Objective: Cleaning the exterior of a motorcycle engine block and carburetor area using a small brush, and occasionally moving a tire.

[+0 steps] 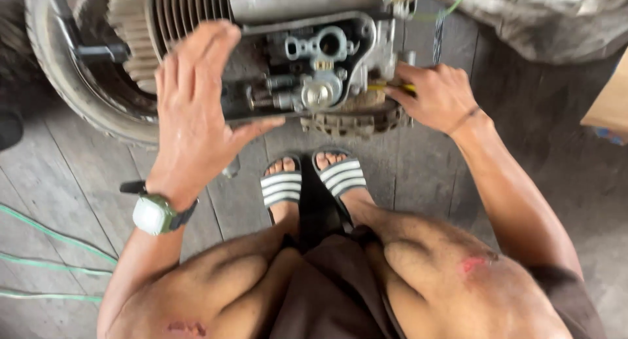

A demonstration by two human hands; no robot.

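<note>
A grey metal engine [307, 57] with cooling fins lies on its side on a tyre, its open side showing a carburettor [320, 84]. My left hand [193, 110] hovers flat over the engine's left part, fingers spread, holding nothing, a pale wristwatch [156, 213] on its wrist. My right hand [435, 97] grips a yellow-handled tool [392, 86], its tip against the engine's right edge.
I squat over grey wooden floorboards [65, 175] in striped sandals [314, 178]. A worn tyre [62, 77] sits at the upper left under the engine. Green cords [46, 260] run along the floor at the left. A grey cloth [543, 18] lies top right.
</note>
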